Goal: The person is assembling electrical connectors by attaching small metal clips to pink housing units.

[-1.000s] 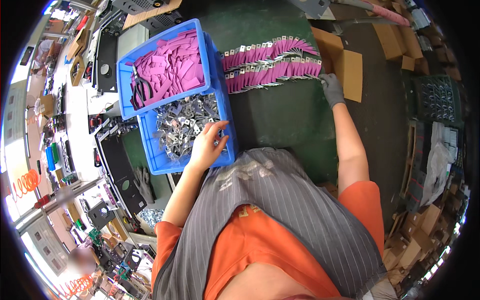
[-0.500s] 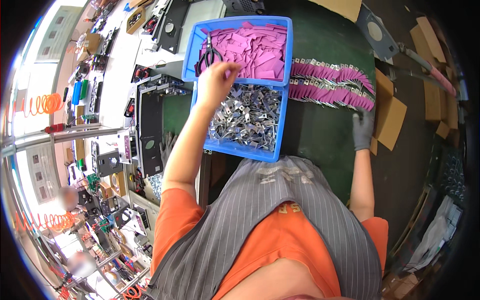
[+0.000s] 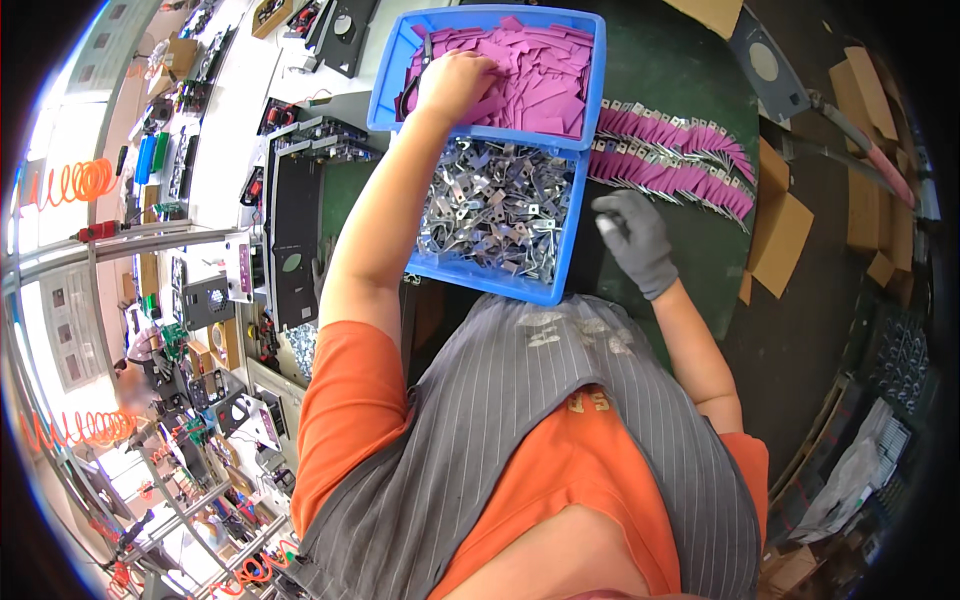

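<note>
My bare left hand (image 3: pixel 455 88) is in the far blue bin (image 3: pixel 595 75), its bent fingers together on the pink slips (image 3: pixel 545 70). What they pinch, if anything, is hidden. Black-handled pliers or snips (image 3: pixel 427 50) lie at that bin's left side, partly behind the hand. The near blue bin (image 3: pixel 490 284) holds many small bent metal brackets (image 3: pixel 500 215). Just right of it hovers my gloved right hand (image 3: pixel 637 242), thumb and fingers apart, with nothing seen in it. Beyond this hand, metal tabs with pink slips (image 3: pixel 680 180) lie overlapping in two rows.
The green work surface (image 3: pixel 660 60) carries the bins and rows. Cardboard flaps (image 3: pixel 780 235) stand along its right edge, near a grey plate with a round hole (image 3: pixel 765 60). Left of the bins is a black panel assembly (image 3: pixel 292 240). A partly hidden dark glove (image 3: pixel 320 272) lies beside my left arm.
My left hand has reached farther into the pink slips. My right hand has left the far end of the rows and come left to the near bin's side. The view has shifted slightly.
</note>
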Tool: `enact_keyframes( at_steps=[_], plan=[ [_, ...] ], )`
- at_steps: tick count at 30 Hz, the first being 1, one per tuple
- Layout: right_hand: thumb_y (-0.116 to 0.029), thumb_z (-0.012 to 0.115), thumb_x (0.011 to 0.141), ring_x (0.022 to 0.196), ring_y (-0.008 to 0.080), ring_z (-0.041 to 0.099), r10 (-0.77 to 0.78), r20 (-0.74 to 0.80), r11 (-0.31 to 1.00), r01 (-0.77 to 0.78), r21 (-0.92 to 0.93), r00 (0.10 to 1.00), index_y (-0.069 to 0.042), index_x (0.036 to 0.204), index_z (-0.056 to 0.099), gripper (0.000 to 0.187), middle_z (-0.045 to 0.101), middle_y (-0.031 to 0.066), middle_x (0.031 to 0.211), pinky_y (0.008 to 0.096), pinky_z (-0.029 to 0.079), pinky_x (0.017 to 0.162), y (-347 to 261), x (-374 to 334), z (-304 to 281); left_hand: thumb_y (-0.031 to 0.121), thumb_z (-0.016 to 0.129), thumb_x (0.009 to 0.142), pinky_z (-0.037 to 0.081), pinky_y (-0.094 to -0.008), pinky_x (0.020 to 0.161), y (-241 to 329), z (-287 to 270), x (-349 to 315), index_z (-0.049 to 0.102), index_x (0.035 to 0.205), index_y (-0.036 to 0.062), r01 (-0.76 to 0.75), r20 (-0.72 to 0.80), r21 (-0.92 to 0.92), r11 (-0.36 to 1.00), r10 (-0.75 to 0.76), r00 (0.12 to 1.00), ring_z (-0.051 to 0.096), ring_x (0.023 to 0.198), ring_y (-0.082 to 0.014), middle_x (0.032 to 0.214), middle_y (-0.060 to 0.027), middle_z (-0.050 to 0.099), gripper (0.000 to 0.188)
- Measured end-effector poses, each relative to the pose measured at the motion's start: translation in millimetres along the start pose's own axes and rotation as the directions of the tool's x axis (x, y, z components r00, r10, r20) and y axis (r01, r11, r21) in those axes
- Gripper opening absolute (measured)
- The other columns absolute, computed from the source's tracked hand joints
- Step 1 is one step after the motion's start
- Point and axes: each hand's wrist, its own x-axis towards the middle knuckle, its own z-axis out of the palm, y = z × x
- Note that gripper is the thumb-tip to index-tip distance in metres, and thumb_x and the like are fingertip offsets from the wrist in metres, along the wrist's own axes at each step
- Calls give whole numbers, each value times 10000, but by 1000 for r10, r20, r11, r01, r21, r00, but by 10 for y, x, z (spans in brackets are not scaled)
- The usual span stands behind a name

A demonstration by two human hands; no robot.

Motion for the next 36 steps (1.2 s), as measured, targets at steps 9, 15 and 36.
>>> enact_keyframes(
  at_steps=[9,15,36],
  plan=[
    [-188,582,795,937,270,596,73,583,861,244,-447,809,-122,1139,574,351,597,106,1065,389,506,774,-351,603,939,192,602,875,436,-212,628,287,-337,-698,683,954,26,75,-111,-933,351,-482,869,540,640,-79,706,-7,615,201],
    [-151,452,871,1045,266,557,-33,563,773,378,-510,826,-107,1126,579,289,574,113,1130,393,494,813,-422,973,1466,149,602,882,339,-186,540,211,-188,-1620,688,894,27,270,154,-959,89,-635,757,450,597,-25,704,44,578,150],
    [-143,586,863,695,76,562,192,510,458,-536,709,838,3,968,607,181,609,48,813,205,468,637,-822,39,-130,138,755,720,466,-257,596,1011,-181,-1886,669,1002,69,318,164,-761,566,-307,938,564,626,-125,754,-47,632,303]
  ],
)
